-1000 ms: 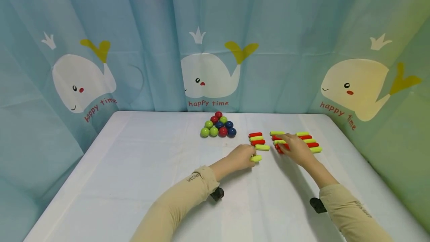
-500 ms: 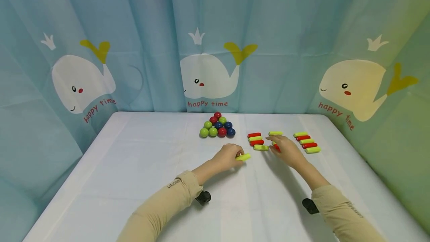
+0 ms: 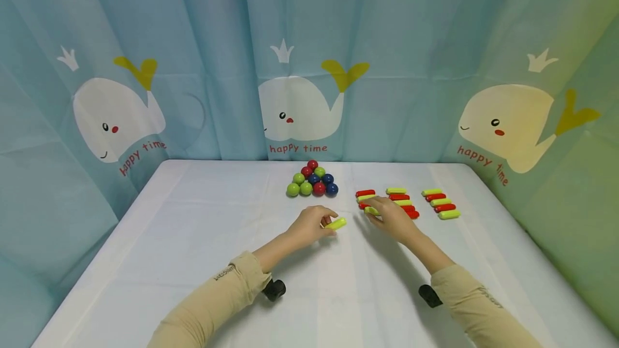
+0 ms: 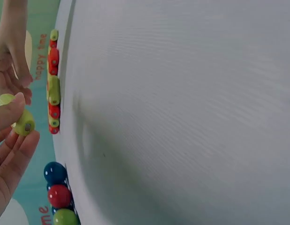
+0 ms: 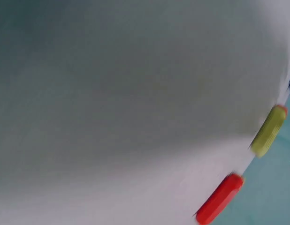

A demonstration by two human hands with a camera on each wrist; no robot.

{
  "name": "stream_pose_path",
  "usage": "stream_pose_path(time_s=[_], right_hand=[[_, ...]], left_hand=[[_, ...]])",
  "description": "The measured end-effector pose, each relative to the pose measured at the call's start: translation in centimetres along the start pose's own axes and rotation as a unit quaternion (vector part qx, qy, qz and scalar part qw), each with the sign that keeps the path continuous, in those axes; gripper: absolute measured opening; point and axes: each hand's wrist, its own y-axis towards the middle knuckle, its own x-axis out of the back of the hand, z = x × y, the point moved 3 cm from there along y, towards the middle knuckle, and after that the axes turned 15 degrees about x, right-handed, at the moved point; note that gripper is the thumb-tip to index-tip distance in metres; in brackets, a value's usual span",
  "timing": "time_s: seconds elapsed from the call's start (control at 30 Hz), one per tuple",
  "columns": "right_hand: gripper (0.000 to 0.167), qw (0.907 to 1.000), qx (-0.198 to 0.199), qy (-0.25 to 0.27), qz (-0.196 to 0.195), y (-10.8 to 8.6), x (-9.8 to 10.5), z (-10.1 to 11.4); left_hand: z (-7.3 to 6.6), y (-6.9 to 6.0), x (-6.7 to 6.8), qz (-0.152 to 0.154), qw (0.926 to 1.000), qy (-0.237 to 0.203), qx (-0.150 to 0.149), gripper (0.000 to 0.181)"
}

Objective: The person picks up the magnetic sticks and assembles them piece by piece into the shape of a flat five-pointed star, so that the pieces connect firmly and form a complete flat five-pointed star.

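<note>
Red "happy time" 3 times on curtain; sleeve lettering unclear.

Yellow-green stick; blue, whale-print curtain

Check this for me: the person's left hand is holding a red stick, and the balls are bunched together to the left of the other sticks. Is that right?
Not quite: the stick in the left hand is yellow-green, not red, as the head view shows. The balls are indeed bunched together left of the other sticks.
</note>
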Motion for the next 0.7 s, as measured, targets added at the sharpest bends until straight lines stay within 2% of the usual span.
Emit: stream_pose_path(time_s=[0.1,0.27,0.43,0.7], right_hand=[[0.033,0.9998,0.004,0.017,0.006,0.7,-0.3,0.8],[0.035,0.998,0.002,0.062,-0.004,2.0,-0.7,1.8],[0.035,0.9928,-0.008,0.119,-0.011,3.6,-1.2,2.9],[0.034,0.992,0.024,0.122,-0.021,6.2,-1.8,4.3]], left_hand=[[0.7,-0.7,0.7,-0.011,0.9999,0.007,0.003,0.032],[2.3,-1.3,2.0,-0.035,0.9993,0.001,0.014,0.027],[4.2,-2.1,3.0,-0.04,0.9987,-0.012,0.029,0.026],[5.9,-3.2,4.8,-0.058,0.9962,-0.046,0.047,0.026]])
